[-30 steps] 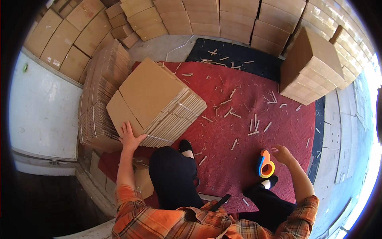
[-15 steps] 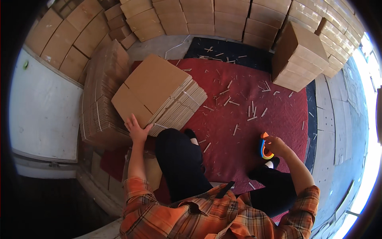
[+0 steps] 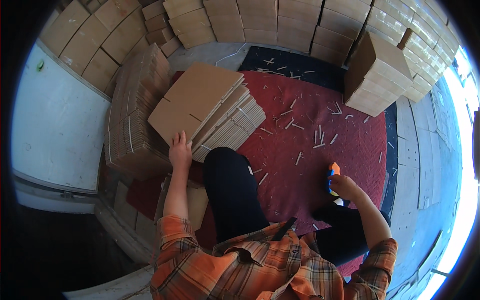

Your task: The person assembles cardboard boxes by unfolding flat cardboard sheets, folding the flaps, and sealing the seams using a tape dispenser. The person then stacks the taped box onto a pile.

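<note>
My left hand (image 3: 180, 151) grips the near edge of the top flattened cardboard boxes (image 3: 202, 95), fingers on the upper face. These top sheets are tilted up, with a wedge-shaped gap between them and the strapped stack of flattened boxes (image 3: 237, 125) beneath. White bands run across the side of that stack, just beyond my raised knee. Out to the right, my right hand (image 3: 345, 187) is closed round an orange and blue hand-held tool (image 3: 334, 172), low over the red cloth. My fingers cover much of the tool, so its kind is unclear.
Cardboard scraps (image 3: 319, 135) litter the red cloth (image 3: 285, 190) and the dark mat (image 3: 305, 70) behind it. Another bundle of flattened boxes (image 3: 132, 115) leans at the left. Stacked cartons (image 3: 295, 22) line the back, and one carton pile (image 3: 377, 75) stands at the right.
The top flattened boxes have lifted apart from the stack, opening a gap. My left hand has shifted right and up onto their edge. The tool in my right hand has turned.
</note>
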Available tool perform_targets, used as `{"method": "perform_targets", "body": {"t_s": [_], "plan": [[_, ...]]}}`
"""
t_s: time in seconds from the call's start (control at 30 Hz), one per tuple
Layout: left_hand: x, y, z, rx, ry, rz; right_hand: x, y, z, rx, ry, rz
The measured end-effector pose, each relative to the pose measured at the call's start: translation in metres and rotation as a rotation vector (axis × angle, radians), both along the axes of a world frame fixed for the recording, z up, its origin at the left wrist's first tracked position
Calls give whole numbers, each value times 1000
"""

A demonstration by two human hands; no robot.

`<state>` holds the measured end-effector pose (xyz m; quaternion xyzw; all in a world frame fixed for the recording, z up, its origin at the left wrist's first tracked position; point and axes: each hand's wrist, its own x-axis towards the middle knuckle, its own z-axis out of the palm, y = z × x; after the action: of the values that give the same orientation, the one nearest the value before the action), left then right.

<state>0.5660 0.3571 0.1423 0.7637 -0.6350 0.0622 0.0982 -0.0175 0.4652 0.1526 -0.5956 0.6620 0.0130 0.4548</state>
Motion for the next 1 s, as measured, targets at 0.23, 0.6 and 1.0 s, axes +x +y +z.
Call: {"method": "perform_targets", "body": {"t_s": [0.23, 0.6, 1.0], "plan": [[17, -14, 72, -189, 198, -31, 4, 3, 21, -32, -36, -53], [-116, 30, 217, -303, 425, -205, 30, -7, 89, -307, -127, -157], [-303, 161, -1, 525, 518, -616, 111, -1, -8, -312, -610, -661]]}}
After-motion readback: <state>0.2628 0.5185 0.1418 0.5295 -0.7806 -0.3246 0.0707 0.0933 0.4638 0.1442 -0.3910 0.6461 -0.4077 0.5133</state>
